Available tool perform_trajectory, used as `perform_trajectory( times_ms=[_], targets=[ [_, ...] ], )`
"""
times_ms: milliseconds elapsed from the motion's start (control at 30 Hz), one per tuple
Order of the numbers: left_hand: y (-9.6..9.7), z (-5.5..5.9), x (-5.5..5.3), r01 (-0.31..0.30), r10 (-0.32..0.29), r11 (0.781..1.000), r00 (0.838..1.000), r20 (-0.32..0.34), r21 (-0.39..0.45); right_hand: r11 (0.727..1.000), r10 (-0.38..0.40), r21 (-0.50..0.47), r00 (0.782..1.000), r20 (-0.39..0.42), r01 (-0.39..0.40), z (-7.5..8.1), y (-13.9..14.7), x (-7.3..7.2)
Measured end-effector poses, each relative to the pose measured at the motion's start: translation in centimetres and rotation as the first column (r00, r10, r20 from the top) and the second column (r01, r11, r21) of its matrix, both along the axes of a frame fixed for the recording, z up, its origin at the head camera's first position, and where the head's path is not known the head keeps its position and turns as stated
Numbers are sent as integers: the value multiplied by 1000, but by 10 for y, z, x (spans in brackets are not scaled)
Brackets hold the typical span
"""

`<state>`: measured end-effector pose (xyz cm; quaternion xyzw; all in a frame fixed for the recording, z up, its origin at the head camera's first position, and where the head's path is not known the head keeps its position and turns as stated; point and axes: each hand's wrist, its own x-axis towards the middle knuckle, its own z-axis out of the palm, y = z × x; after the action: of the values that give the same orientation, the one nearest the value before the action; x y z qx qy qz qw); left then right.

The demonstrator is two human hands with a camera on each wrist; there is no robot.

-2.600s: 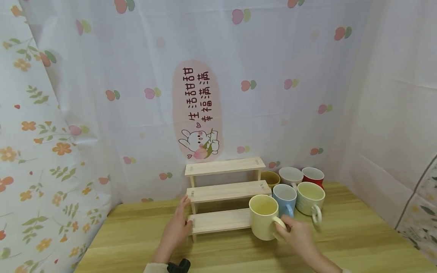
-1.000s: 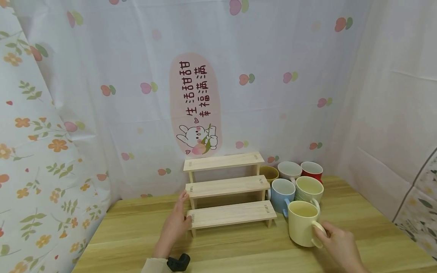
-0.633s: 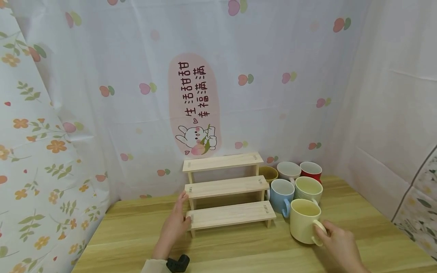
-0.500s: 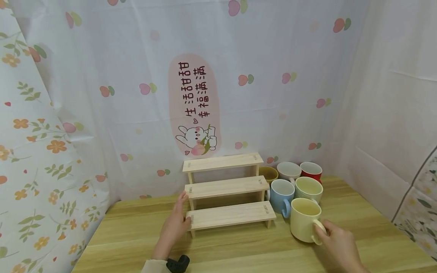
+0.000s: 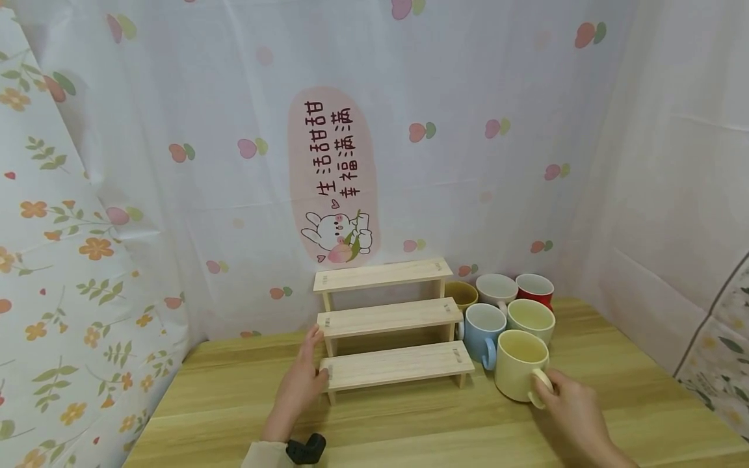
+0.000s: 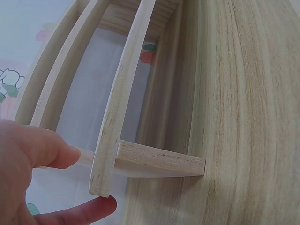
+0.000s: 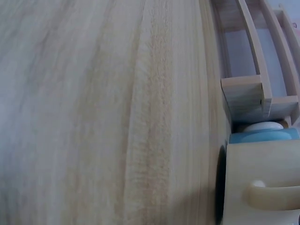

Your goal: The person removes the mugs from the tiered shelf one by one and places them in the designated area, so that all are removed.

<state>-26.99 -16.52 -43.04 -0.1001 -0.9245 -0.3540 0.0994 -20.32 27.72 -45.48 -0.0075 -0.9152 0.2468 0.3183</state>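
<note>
By its handle my right hand (image 5: 570, 406) holds a pale yellow mug (image 5: 519, 372), upright, just in front of a blue mug (image 5: 481, 333) and a light green mug (image 5: 535, 320). In the right wrist view this yellow mug (image 7: 262, 173) shows its pale side and handle close over the table. At the left end of a three-step wooden stand (image 5: 389, 320), my left hand (image 5: 298, 383) rests with thumb and fingers spread. The left wrist view shows its fingers (image 6: 86, 211) at the end of the stand's lower board (image 6: 115, 122). All the steps are bare.
Behind stand a mustard mug (image 5: 462, 294), a white mug (image 5: 496, 287) and a red mug (image 5: 535, 286), clustered right of the stand. A patterned curtain (image 5: 450, 175) hangs at the back. The wooden table (image 5: 404, 429) runs under everything.
My right hand has carried the yellow mug from in front of the stand's lower step rightward, then slightly back towards the other mugs. The left hand stays at the stand's left end.
</note>
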Motion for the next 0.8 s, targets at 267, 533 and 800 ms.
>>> perform_trajectory(
  times_ms=[267,533,800],
  targets=[
    [2,3,0,16,-16,1000,1000,-19,3,999,0,43,999,-37,2,-2,-1,-7],
    [-2,4,1,0,0,1000,1000,-21,-7,999,-5,32,1000,1,5,-3,-6,-11],
    [0,3,2,-1,0,1000,1000,-13,-5,1000,16,-20,976,216,-12,6,-1,-10]
  ],
)
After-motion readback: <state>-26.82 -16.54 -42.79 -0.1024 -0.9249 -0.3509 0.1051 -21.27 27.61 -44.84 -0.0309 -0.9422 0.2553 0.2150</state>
